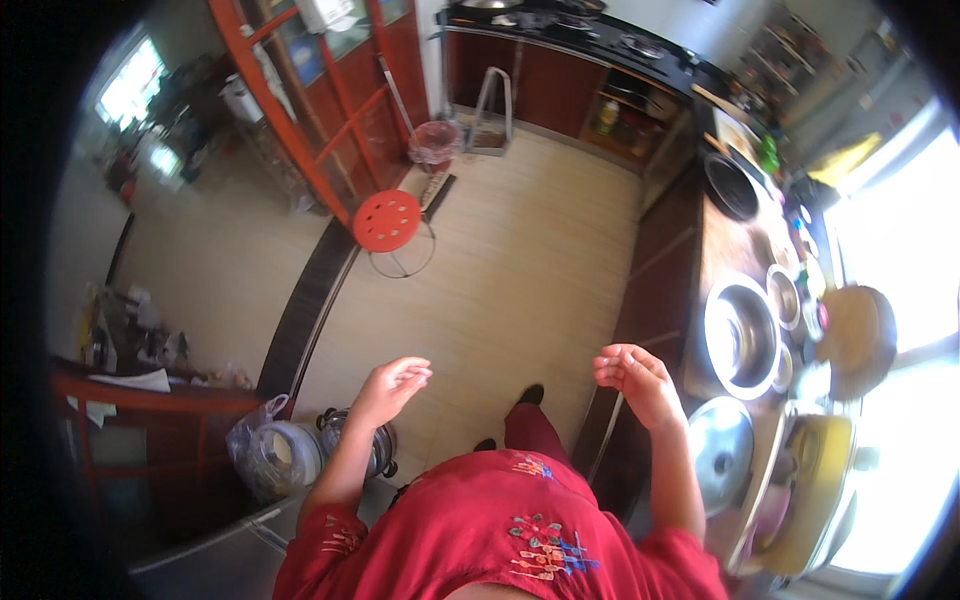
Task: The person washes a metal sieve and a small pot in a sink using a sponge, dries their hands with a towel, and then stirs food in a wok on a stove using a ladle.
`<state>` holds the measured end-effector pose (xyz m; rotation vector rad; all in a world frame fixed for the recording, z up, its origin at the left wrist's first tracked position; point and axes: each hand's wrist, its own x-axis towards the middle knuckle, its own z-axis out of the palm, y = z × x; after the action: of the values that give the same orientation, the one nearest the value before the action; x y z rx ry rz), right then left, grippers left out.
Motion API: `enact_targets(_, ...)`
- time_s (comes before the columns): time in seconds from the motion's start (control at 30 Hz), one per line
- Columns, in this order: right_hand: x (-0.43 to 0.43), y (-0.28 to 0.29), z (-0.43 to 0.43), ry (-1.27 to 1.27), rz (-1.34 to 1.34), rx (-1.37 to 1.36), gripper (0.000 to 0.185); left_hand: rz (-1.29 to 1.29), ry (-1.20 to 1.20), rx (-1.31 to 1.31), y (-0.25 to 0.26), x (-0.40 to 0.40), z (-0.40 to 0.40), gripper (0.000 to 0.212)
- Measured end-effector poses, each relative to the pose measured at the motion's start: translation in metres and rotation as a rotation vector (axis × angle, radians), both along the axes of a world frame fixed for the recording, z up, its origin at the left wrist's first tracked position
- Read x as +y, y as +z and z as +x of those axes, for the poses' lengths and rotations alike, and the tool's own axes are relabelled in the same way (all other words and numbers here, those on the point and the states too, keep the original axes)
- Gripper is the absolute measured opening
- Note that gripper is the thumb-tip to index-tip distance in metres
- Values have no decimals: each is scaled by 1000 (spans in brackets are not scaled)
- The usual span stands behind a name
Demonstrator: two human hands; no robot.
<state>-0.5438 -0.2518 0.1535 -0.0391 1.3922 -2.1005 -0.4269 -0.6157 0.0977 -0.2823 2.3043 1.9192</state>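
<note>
My left hand (391, 386) is raised over the tiled floor (495, 255), fingers curved and nothing in it. My right hand (634, 379) is held up near the counter edge, its fingers loosely bent and also holding nothing. To the right of it, a large stainless steel basin (752, 337) stands on the counter, with a metal lid (721, 454) nearer to me. Smaller metal bowls (784, 296) sit beyond the basin. A black frying pan (731, 187) lies farther along the counter. Neither hand touches any of these.
A red round stool (386, 220) stands by the doorway, near a lined waste bin (436, 142) and a dustpan (489, 139). A pot (379, 446) and a bagged white container (289, 454) stand at lower left. A gas stove (577, 26) is at the far counter.
</note>
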Motion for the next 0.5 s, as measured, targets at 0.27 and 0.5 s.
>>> enact_targets(0.27,-77,0,-193,235,6,16,26,40,591,-20,13,-67,-53,23)
enact_targets(0.5,-119,-3,-349,153,-4,-48,21,-24,687,61,38,-81,-167,22)
